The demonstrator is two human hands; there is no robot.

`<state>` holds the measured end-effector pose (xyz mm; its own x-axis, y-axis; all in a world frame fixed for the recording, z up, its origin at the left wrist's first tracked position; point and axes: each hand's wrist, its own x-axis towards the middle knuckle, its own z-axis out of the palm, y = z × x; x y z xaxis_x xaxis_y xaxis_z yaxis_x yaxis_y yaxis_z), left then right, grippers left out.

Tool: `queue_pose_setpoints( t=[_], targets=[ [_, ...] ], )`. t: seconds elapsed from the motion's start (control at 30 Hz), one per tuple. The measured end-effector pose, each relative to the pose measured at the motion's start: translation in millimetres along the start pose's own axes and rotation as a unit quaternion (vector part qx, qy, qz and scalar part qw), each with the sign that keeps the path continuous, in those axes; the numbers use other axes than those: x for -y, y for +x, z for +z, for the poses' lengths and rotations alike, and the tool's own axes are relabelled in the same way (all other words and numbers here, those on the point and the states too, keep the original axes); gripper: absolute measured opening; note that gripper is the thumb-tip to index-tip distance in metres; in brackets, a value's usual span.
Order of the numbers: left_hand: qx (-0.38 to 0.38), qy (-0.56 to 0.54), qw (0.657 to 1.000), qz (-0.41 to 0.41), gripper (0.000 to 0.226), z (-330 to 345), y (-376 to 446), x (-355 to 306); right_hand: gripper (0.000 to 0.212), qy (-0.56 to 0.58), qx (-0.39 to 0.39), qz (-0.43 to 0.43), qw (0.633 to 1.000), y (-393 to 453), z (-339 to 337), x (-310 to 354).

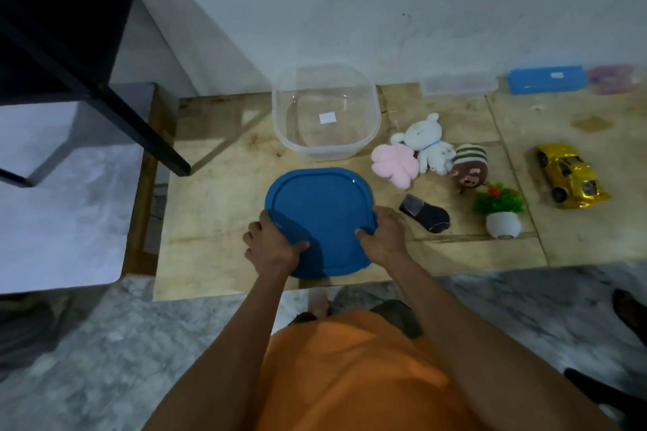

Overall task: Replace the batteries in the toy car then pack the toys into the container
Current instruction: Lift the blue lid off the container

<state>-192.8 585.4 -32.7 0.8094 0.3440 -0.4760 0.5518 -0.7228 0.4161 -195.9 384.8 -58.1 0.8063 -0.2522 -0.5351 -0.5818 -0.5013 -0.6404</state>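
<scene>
Light wooden counter (217, 192), worn, against pale wall, grey marbled floor below. Clear plastic square container (325, 112) at 12 o'clock, open, empty apart from a white sticker on its base. Round-cornered blue plastic lid (315, 213) centre, near edge, held on both sides: left hand (273, 245) curled over its 8 o'clock rim, right hand (383, 234) curled over its 4 o'clock rim, both closed on the lid. Shiny gold toy car (570, 175) at 3 o'clock, well apart, untouched; battery swap likely not started. Plush toys just right of container: white bear (425, 142), pink flower-shaped plush (394, 164), brown striped plush (469, 166). Small potted fake plant (500, 212), dark sock (425, 213) beside lid.

Step judged: setting lid aside. Best laid flat, clear of container mouth and toys, leaving room to work on the car. Black table leg (140, 122) at 10 o'clock.
</scene>
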Motion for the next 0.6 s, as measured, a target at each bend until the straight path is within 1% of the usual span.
queue_pose_setpoints(
  t=[0.1,0.27,0.4,0.47,0.53,0.6],
  targets=[
    [0.004,0.016,1.0,0.003,0.105,3,2,5,0.062,-0.055,-0.002,-0.012,0.998,-3,4,0],
    [0.003,0.029,1.0,0.011,0.105,6,5,9,0.064,-0.078,0.006,-0.031,0.996,0,2,0],
    [-0.004,0.029,1.0,0.012,0.111,9,6,11,0.068,-0.104,0.014,-0.04,0.994,-4,-2,-1],
    [-0.003,0.021,1.0,0.006,0.112,10,7,11,0.067,-0.089,0.023,-0.049,0.995,-7,-7,1],
    [-0.009,0.015,1.0,-0.005,0.11,12,5,7,0.064,-0.024,0.037,-0.045,0.998,-9,-14,3],
    [-0.043,0.011,0.999,0.011,0.105,15,1,3,0.062,0.029,0.026,-0.044,0.998,-10,-24,2]
  ],
)
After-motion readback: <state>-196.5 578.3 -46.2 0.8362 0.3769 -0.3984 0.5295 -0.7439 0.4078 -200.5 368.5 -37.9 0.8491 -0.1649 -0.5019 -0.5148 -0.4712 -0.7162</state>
